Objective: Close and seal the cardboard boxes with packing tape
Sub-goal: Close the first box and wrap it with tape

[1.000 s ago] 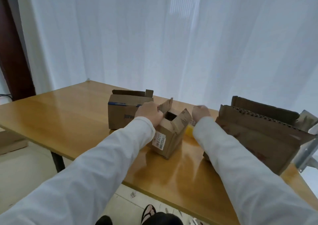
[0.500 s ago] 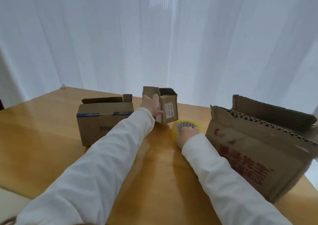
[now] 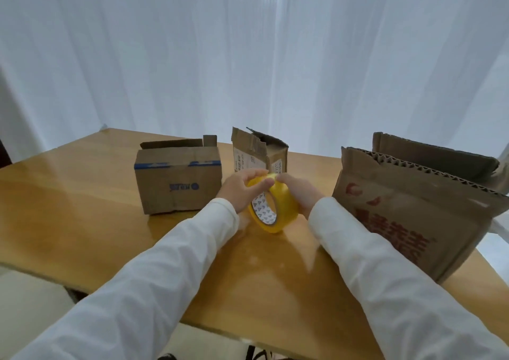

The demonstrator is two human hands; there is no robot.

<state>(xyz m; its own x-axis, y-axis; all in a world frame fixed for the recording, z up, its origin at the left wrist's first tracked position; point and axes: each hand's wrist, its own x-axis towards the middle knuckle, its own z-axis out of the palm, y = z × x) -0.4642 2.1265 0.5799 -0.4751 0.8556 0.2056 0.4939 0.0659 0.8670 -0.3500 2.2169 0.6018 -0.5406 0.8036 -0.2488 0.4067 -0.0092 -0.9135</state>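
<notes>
Head view: both hands meet over the middle of the wooden worktop (image 3: 82,222) and hold a roll of yellow tape (image 3: 275,208) between them. The roll stands on edge, tilted, its open core with a white printed liner facing near and left; whether its lower rim touches the worktop or sits just above it cannot be told. The left hand (image 3: 242,191) curls over the roll's upper left rim, fingers wrapped across the top edge. The right hand (image 3: 300,194) grips the roll from the right side, fingers bent round the yellow band, its fingertips near those of the left hand at the top of the roll. Both arms wear white sleeves (image 3: 154,277).

Three cardboard boxes stand on the worktop beyond and beside the hands. The left box (image 3: 176,183) is wide and low, with blue tape strips along its upper front edge, a blue print on its front and its top flaps standing up. The small box (image 3: 259,153) stands just behind the hands, far centre, with a white label on its side and its ragged flaps open. The big box (image 3: 413,208) fills the right side, near the right sleeve, with red print on its front and its corrugated top edge open.

A white curtain (image 3: 248,56) hangs behind the worktop.
</notes>
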